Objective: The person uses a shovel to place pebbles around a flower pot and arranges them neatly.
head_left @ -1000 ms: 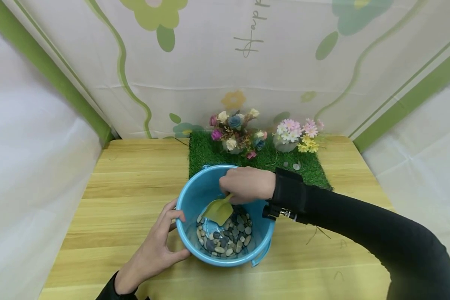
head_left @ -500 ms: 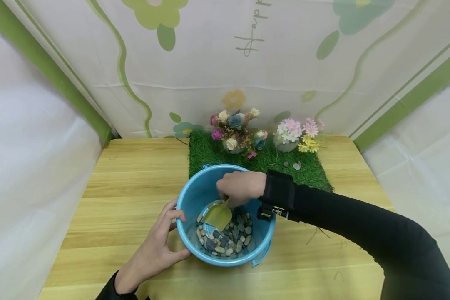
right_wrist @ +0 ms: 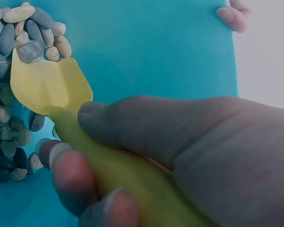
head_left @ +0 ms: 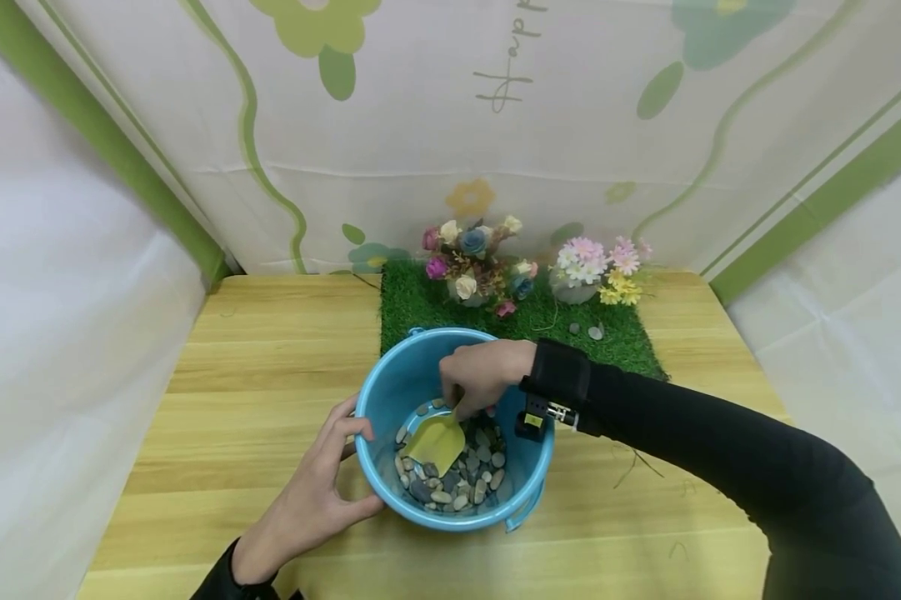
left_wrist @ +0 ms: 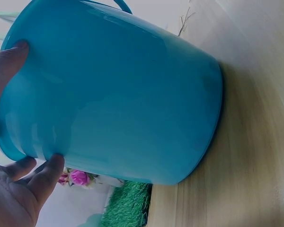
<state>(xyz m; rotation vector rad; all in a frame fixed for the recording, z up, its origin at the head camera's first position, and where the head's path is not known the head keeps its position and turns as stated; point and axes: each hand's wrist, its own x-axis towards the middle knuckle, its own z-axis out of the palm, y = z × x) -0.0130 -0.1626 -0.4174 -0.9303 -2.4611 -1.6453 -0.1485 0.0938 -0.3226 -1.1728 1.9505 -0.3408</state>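
A light blue bucket (head_left: 423, 362) stands tilted slightly towards me, with grey and tan pebbles (head_left: 461, 490) spread over its bottom. On its left side my left hand (head_left: 318, 487) grips the rim, fingertips over the edge and thumb against the outer wall (left_wrist: 118, 94). Inside the bucket, my right hand (head_left: 483, 372) holds a yellow toy shovel (head_left: 437, 443) by its handle, blade down among the stones. The right wrist view has the thumb lying along the handle, and a grey pebble (right_wrist: 31, 51) at the front edge of the blade (right_wrist: 49, 85).
Behind the bucket lies a strip of artificial grass (head_left: 405, 308) bearing a rose arrangement (head_left: 468, 258), a pot of daisy-like flowers (head_left: 581, 267) and a few loose stones (head_left: 595, 333). The wooden table (head_left: 270, 358) backs onto a patterned curtain (head_left: 390, 142). A bucket handle (head_left: 525, 507) hangs at the right.
My right hand has shifted a little left inside the bucket. The shovel's blade has moved towards the near side, into the pebbles. My left hand keeps its place on the rim.
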